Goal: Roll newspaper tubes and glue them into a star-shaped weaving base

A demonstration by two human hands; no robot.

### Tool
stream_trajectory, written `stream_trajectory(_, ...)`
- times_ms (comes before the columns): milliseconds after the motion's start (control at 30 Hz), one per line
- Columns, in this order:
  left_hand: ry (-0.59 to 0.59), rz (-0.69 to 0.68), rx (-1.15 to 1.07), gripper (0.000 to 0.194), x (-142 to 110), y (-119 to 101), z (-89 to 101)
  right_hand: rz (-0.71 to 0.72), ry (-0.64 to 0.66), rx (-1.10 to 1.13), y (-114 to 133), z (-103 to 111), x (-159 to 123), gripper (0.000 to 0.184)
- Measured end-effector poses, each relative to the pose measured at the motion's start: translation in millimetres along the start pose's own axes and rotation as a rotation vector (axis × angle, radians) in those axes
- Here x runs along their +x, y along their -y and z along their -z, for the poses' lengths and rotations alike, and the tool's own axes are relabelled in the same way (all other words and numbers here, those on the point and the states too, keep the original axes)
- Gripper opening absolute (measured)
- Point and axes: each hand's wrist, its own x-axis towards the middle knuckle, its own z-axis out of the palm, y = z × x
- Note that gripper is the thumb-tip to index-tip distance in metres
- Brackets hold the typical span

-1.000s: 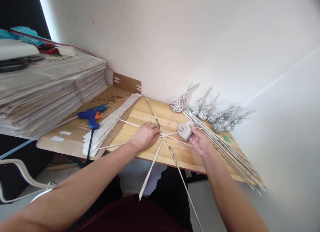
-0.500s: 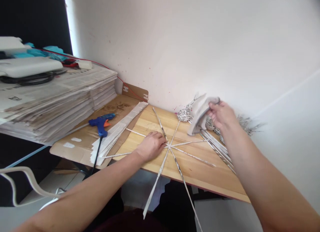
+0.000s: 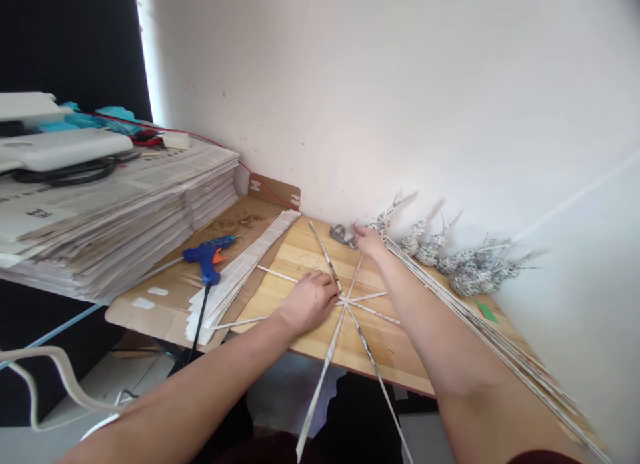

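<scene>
Thin rolled newspaper sticks (image 3: pixel 327 354) cross in a star on the wooden board (image 3: pixel 285 291), two of them jutting past its front edge. My left hand (image 3: pixel 311 301) lies over the left spokes, fingers curled together and pressing on the paper sticks beside the crossing. At the back of the board, my right hand (image 3: pixel 370 241) has its fingertips closed at the right edge of a small crumpled grey cloth (image 3: pixel 343 235). My right forearm passes above the right-hand spokes and hides part of the board.
Long paper sticks (image 3: pixel 480 317) lie in a bundle along the right. Several woven newspaper pieces (image 3: pixel 467 277) stand by the wall. On cardboard (image 3: pixel 170 277) at left are a blue glue gun (image 3: pixel 204 257) and paper strips (image 3: pixel 245 271), beside a tall newspaper stack (image 3: pixel 125 231).
My right hand has carried the grey cloth left and down to the back of the board. The woven pieces and stick bundle now show more fully. My left hand stays by the crossing.
</scene>
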Motion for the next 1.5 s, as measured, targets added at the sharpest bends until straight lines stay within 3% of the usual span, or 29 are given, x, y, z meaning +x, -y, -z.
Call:
stream_trajectory(100, -0.004, -0.001, -0.001, 0.019, 0, 0, -0.5, -0.01, 0.0, -0.078, -19, 1, -19, 0.027)
stream_trajectory(233, -0.012, -0.004, -0.002, 0.02, 0, 1, -1.7, 0.094, -0.003, -0.23, -15, 27, -55, 0.037)
stream_trajectory(400, -0.014, -0.011, -0.008, 0.02, -1, 1, -2.7, 0.38, 0.288, -0.498, -8, 48, -141, 0.028)
stream_trajectory(467, -0.021, -0.009, -0.007, 0.019, 0, 0, -2.6, 0.459, 0.333, -0.532, -8, 47, -171, 0.033)
stream_trajectory(567, -0.023, -0.007, -0.002, 0.018, -1, 0, -1.7, 0.489, 0.347, -0.609, -8, 43, -193, 0.043)
stream_trajectory(800, -0.021, -0.014, 0.02, 0.017, -1, -2, -0.8, 0.481, 0.431, -0.891, 0, 34, -194, 0.043)
stream_trajectory(900, -0.018, -0.011, 0.028, 0.016, -1, -2, -0.8, 0.414, 0.431, -0.74, -3, 40, -189, 0.043)
stream_trajectory(1000, -0.006, -0.01, 0.03, 0.016, -1, -2, -0.5, 0.215, 0.343, -0.464, -10, 50, -187, 0.046)
stream_trajectory(1067, -0.002, -0.01, 0.032, 0.017, 0, -2, -0.5, 0.16, 0.301, -0.409, -12, 54, -188, 0.046)
stream_trajectory(1267, -0.011, -0.001, 0.038, 0.017, -1, -1, -1.5, 0.402, 0.411, -0.703, -4, 40, -195, 0.048)
stream_trajectory(1500, 0.001, 0.001, 0.046, 0.019, -2, -2, -1.0, 0.379, 0.439, -0.918, 7, 29, -195, 0.038)
